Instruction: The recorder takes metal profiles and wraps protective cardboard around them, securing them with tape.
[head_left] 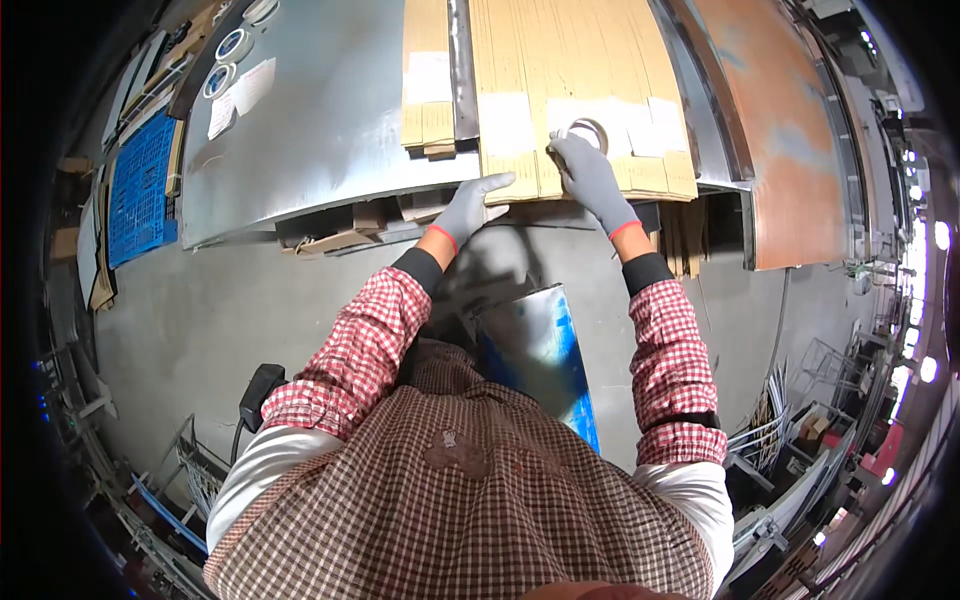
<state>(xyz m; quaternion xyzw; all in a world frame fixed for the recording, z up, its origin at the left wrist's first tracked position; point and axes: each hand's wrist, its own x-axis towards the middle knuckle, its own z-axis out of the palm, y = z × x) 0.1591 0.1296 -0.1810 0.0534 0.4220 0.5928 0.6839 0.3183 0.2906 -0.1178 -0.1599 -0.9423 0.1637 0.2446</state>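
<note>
A stack of flat brown cardboard (580,60) lies on the metal table, its near edge facing me. My left hand (470,210), in a grey glove, is at the near left corner of that stack. Its fingers are stretched out and apart, touching the corner. Over the near part of the stack, my right hand (590,182), gloved the same way, has its fingers closed on a roll of tape (598,128). Part of the roll is hidden behind the fingers. White paper-like patches look washed out by glare on the cardboard.
Left of the stack is a narrower cardboard pile (425,125) beside a dark metal bar (463,80). Several tape rolls (220,80) rest on the metal tabletop (310,110). A blue plastic pallet (143,190) stands far left. A blue-edged panel (540,350) is below me.
</note>
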